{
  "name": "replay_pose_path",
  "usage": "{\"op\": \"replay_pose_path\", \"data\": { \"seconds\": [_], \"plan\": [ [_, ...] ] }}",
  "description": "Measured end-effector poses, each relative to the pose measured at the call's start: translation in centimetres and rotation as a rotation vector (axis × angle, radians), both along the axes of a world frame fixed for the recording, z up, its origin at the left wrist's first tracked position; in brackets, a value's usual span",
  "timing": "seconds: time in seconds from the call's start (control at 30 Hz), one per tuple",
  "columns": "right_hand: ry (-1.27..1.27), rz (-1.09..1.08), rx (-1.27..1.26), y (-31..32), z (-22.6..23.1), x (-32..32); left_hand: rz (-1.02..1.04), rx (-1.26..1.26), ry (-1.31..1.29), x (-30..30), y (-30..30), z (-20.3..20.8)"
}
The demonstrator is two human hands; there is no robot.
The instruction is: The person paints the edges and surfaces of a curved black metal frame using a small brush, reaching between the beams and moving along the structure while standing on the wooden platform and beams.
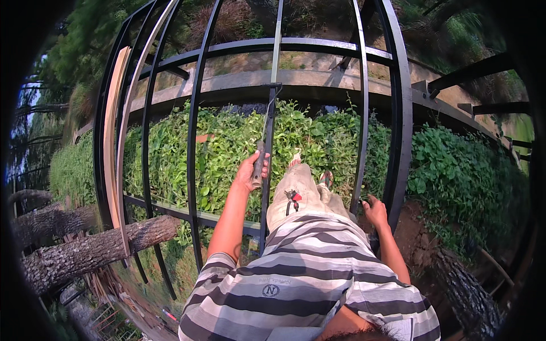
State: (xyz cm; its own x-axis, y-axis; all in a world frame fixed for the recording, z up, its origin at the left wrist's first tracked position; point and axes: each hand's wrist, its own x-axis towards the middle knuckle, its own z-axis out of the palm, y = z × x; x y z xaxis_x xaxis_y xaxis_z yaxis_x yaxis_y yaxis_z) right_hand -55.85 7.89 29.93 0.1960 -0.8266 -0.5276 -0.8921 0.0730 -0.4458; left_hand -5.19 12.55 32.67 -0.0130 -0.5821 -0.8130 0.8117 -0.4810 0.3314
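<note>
My left hand is closed around the dark handle of a small paint roller. From the handle a thin wire runs up to the roller's short dark head, which lies against an upright metal bar. That bar looks pale grey above the roller head and black below it. To the right, my right hand holds nothing that I can see. Its fingers are loosely bent and apart, close beside another upright bar; whether they touch it I cannot tell.
Black crossbars join the uprights. Long pale wooden strips stand at the left, near a thick log. Leafy plants grow beneath and around my feet, with a concrete ledge beyond them. A rough trunk lies lower right.
</note>
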Motion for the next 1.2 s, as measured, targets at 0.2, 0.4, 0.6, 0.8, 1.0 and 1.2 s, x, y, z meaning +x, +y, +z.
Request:
{"op": "replay_pose_path", "data": {
  "seconds": [0.2,0.4,0.6,0.8,1.0,1.2],
  "plan": [
    [0.024,-0.361,0.165,4.8,-3.0,-3.8,-0.052,-0.048,-0.027,6.4,-12.4,-4.7],
    [-0.009,-0.671,0.328,12.5,-3.7,-4.7,-0.1,-0.115,0.024,10.9,-25.4,-9.5],
    [-0.051,-0.77,0.348,13.8,1.9,2.9,-0.054,-0.12,-0.085,19.2,-40.2,-11.7],
    [-0.068,-0.836,0.328,16.5,1.6,2.7,-0.093,-0.154,-0.041,16.9,-43.3,-13.0],
    [-0.117,-0.843,0.317,15.4,0.6,3.8,-0.107,-0.098,-0.141,11.6,-27.9,-12.1],
    [-0.144,-0.767,0.327,11.3,-0.5,4.9,-0.1,-0.046,-0.187,7.2,-9.5,-6.6]
  ]
}}
